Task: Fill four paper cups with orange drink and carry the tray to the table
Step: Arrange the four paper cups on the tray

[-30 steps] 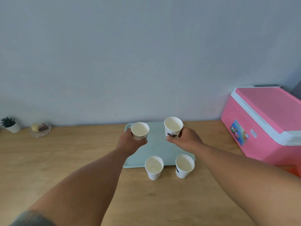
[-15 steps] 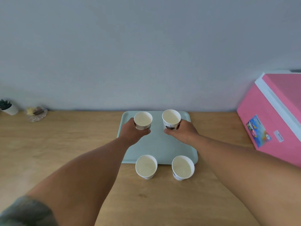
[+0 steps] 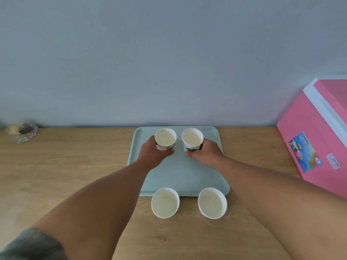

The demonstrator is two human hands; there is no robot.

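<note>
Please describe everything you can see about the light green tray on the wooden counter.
The light green rectangular tray looks like smooth plastic, with rounded corners and a low raised rim. It lies flat on the wooden counter, its far edge near the grey wall. Two white paper cups, the left cup and the right cup, are at its far end, gripped by the left hand and the right hand. Its middle is bare. Two more cups stand on the counter before its near edge.

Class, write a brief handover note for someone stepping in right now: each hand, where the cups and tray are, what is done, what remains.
Left hand grips the far-left cup; right hand grips the far-right cup, both at the back of the tray.
Two near cups stand on the wooden counter just before the tray.
All four look empty.
Left: load the near cups, fill all, carry the tray.
</note>
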